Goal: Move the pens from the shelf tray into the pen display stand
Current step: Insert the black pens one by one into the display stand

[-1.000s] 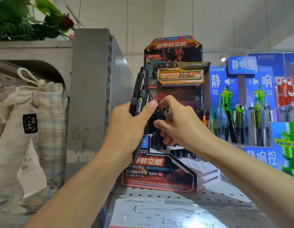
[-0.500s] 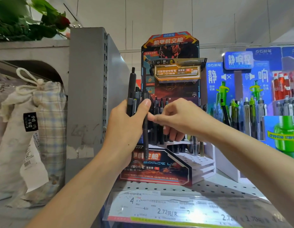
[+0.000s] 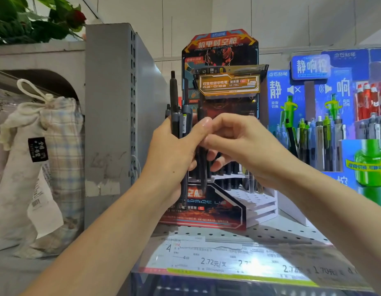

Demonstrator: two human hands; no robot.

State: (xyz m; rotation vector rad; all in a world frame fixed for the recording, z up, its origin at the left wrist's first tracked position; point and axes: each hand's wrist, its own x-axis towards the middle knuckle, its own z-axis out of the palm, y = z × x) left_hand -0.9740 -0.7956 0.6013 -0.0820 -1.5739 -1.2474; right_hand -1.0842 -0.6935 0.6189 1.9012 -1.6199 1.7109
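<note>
Grey metal shelf upright (image 3: 112,107) at left, edge slotted; perforated shelf (image 3: 270,233) runs from it to the right, price strip (image 3: 228,263) along its front lip. Cloth drawstring bag (image 3: 36,159) left of the upright, black label sewn on, green leaves above it. Blue pen display (image 3: 326,116) at right on the shelf, stocked with green and grey pens. Pen display stand (image 3: 219,67) at centre on the shelf: tall black-and-orange printed backboard, white stepped tiers with holes at lower right, a row of dark pens standing upright in the upper tier, partly hidden behind the hands. Left hand (image 3: 174,152) raised in front of the stand, fingers and thumb wrapped round a bundle of black pens (image 3: 178,120) held upright; one pen sticks up well above the others, tips hanging below the palm. Right hand (image 3: 238,144) just beside the left, thumb and forefinger meeting the left thumb tip; fingers curled, and it pinches a single dark pen (image 3: 203,167) hanging vertically between the two hands, lower end in front of the stand's base panel. Shelf tray not made out.
</note>
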